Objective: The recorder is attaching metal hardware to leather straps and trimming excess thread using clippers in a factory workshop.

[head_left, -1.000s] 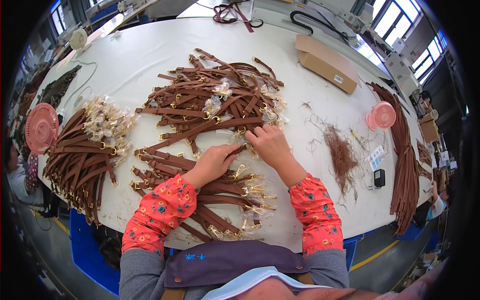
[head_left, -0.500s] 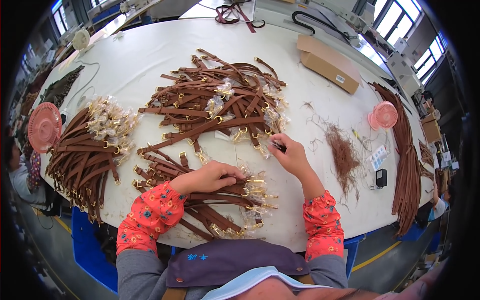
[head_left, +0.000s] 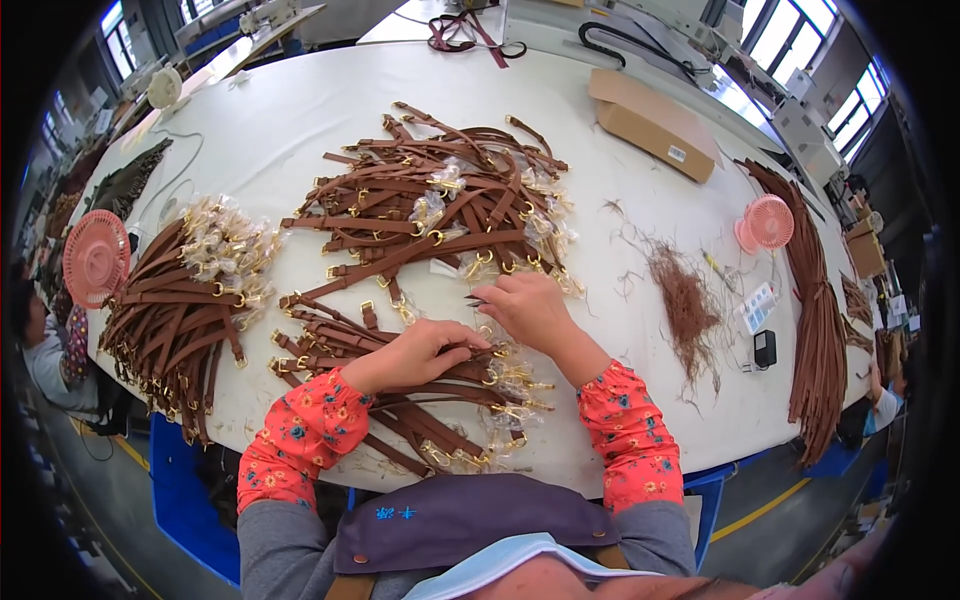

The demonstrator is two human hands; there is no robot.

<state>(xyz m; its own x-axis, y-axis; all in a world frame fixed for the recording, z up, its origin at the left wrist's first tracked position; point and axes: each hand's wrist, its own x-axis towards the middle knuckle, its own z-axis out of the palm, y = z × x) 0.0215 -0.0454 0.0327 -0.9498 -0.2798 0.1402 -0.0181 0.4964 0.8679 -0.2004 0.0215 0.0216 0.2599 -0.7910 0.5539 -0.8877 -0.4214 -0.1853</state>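
The left hand (head_left: pixel 415 352) lies palm down on the near pile of brown leather straps (head_left: pixel 400 400), fingers curled around one strap of that pile. The right hand (head_left: pixel 530 308) is closed in a pinch on a small dark tool (head_left: pixel 474 298), its tip pointing toward 9 o'clock, just above the same pile. Both forearms wear red floral sleeves (head_left: pixel 300 440).

Strap piles on the table, counted: four. The near pile sits under the hands. A large pile (head_left: pixel 430 200) with gold buckles and clear plastic wraps lies at 12 o'clock from the hands. A third pile (head_left: pixel 180 310) lies at 9 o'clock, topped with clear wraps. A long bundle of plain straps (head_left: pixel 815 320) runs along the table edge at 3 o'clock.

Pink desk fans: two, one (head_left: pixel 95 258) at 9 o'clock, one (head_left: pixel 768 222) at 2 o'clock. Cardboard box (head_left: pixel 655 122): one, at 1 o'clock. A heap of brown thread scraps (head_left: pixel 685 305) lies at 3 o'clock, between the right hand and the long bundle. One small black device (head_left: pixel 765 348) lies just beyond the scraps.

The surface is a white table (head_left: pixel 280 110). The room is a workshop with windows at the far left and far right; another person (head_left: pixel 45 350) sits at the table's left edge.
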